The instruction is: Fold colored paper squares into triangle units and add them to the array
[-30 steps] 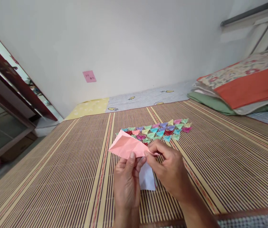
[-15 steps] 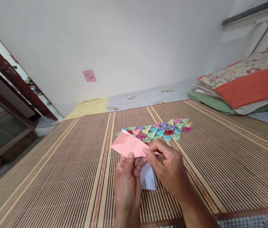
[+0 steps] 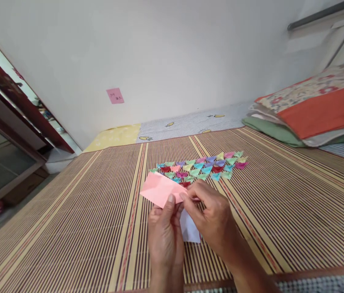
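Note:
A creased pink paper (image 3: pixel 161 188) is held up above the striped mat (image 3: pixel 92 228). My left hand (image 3: pixel 166 228) is closed on its lower edge, the thumb pressed on the front. Thumb and fingers of my right hand (image 3: pixel 210 207) pinch the paper's right end, and the part behind these fingers is hidden. Below the hands a white sheet (image 3: pixel 190 228) lies on the mat, partly covered by my left hand. Beyond the paper, several small folded paper pieces (image 3: pixel 207 167) in many colours lie in rows; the held paper overlaps the nearest ones.
Folded bedding (image 3: pixel 324 101) is piled at the right, by the wall. A pink note (image 3: pixel 115 96) is stuck on the white wall (image 3: pixel 175 57). Patterned cloth (image 3: pixel 187 122) runs along the mat's far edge. A cabinet with a glass front (image 3: pixel 1 158) stands at the left.
The pink paper has shifted slightly left and tilted, showing a broader face. My right hand has moved a little left along it, and my left hand slightly right.

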A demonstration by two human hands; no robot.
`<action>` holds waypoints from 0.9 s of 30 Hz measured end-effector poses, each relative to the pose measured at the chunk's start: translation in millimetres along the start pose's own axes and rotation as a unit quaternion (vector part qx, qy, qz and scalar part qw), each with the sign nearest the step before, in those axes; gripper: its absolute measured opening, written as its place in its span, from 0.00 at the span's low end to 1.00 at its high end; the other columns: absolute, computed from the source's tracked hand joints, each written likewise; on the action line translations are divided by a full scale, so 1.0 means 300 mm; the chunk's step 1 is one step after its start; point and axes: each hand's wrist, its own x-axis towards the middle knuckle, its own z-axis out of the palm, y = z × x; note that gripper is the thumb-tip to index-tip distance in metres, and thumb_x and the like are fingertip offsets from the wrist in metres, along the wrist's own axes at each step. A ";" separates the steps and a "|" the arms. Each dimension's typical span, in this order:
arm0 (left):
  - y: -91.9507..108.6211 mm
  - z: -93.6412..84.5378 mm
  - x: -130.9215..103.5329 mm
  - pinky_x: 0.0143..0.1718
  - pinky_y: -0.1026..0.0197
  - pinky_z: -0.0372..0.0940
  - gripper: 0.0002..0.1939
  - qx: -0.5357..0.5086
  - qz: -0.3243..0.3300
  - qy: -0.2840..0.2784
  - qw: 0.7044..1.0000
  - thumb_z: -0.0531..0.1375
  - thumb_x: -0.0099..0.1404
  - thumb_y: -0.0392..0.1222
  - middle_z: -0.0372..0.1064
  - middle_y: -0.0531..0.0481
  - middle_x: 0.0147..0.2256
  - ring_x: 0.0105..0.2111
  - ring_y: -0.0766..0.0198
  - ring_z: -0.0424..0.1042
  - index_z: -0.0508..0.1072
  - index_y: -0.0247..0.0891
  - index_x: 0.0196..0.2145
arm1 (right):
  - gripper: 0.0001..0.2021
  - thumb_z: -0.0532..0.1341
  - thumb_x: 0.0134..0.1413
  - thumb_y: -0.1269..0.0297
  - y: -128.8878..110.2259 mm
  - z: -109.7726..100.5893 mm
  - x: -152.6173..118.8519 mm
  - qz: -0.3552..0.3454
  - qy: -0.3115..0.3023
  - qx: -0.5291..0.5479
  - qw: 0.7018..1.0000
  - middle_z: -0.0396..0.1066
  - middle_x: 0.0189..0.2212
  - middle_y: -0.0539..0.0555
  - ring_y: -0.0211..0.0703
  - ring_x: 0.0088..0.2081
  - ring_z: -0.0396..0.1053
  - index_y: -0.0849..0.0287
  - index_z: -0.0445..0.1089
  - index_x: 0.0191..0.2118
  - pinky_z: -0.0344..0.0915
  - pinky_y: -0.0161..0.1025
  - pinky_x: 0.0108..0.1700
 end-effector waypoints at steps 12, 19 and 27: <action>0.029 -0.003 0.017 0.34 0.66 0.78 0.12 -0.059 -0.040 0.049 0.996 0.62 0.64 0.24 0.82 0.44 0.36 0.31 0.64 0.82 0.78 0.33 0.43 | 0.07 0.63 0.62 0.69 0.006 0.002 -0.001 0.097 0.037 0.107 0.989 0.72 0.27 0.48 0.40 0.30 0.71 0.56 0.69 0.31 0.67 0.36 0.35; 0.042 0.025 0.014 0.39 0.66 0.79 0.14 -0.080 -0.026 0.103 0.991 0.55 0.69 0.19 0.80 0.46 0.32 0.32 0.67 0.82 0.76 0.30 0.35 | 0.06 0.66 0.61 0.68 0.024 0.011 -0.006 0.109 0.090 0.130 0.981 0.75 0.30 0.50 0.42 0.34 0.75 0.56 0.69 0.33 0.72 0.39 0.38; 0.039 0.010 0.023 0.47 0.60 0.78 0.15 -0.089 -0.033 0.120 0.988 0.55 0.68 0.18 0.78 0.51 0.30 0.31 0.70 0.80 0.76 0.33 0.35 | 0.03 0.65 0.59 0.67 0.077 -0.027 0.007 0.145 0.093 0.137 0.975 0.74 0.29 0.49 0.41 0.31 0.73 0.56 0.70 0.35 0.71 0.38 0.35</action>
